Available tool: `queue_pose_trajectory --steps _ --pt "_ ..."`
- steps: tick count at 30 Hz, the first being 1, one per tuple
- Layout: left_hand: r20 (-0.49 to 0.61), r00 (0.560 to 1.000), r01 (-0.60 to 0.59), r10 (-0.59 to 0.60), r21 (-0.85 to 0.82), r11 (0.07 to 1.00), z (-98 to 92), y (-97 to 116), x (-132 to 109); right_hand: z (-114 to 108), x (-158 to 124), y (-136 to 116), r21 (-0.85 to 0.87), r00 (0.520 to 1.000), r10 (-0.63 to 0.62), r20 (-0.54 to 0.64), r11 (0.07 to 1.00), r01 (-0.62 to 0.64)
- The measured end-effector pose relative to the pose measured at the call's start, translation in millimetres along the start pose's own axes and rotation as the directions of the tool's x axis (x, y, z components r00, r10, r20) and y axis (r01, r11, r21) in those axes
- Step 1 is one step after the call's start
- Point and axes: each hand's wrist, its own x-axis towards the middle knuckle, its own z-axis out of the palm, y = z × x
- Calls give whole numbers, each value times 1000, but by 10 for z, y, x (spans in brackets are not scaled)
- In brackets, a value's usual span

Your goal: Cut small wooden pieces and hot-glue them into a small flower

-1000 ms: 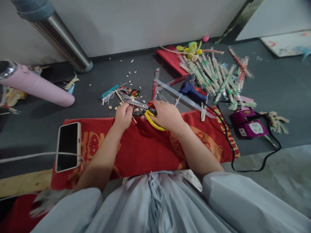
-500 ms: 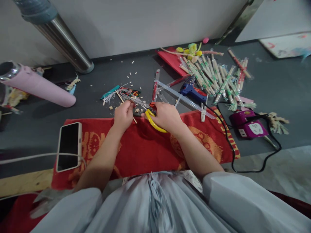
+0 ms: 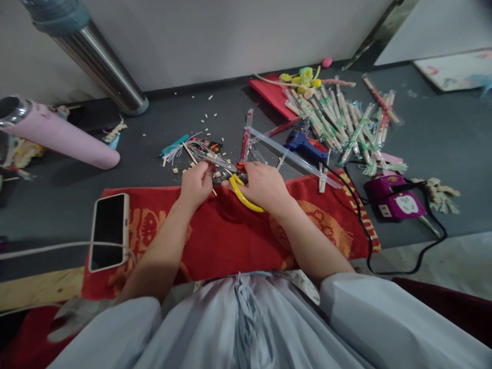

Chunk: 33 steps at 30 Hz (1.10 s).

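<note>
- Left hand [image 3: 196,183]: near the middle of the worktop [image 3: 161,110], thumb and fingers drawn narrow together by the blade tips; what they pinch is hidden.
- Thin stick [image 3: 188,152]: shows on 2 sides of that hand, its lower end at the towel's back edge; I cannot tell whether the fingers grip it.
- Right hand [image 3: 266,185]: fingers wrapped round the scissors [image 3: 245,197], which have 1 yellow handle and orange beside it; the blades point toward the left hand.
- Red towel [image 3: 226,236]: along the worktop's front edge, under both forearms.
- Phone [image 3: 109,232]: on the towel's left end, a white cable across it.
- Pale chips [image 3: 206,115]: scattered from the hands toward the worktop's back edge.
- Blue glue gun [image 3: 305,146]: beyond the right hand, just beside a pile of wrapped sticks [image 3: 326,115] nearer the back edge.
- Purple power block [image 3: 394,197]: right of the towel, near the front edge.
- Pink bottle [image 3: 69,136] and steel flask [image 3: 102,64]: toward the worktop's back left corner.
</note>
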Motion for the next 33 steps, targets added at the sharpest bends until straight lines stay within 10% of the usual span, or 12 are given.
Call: queue_pose_trajectory --steps 33 --pt "1 999 -54 54 -21 998 -15 19 11 35 37 28 -15 999 -28 17 999 29"
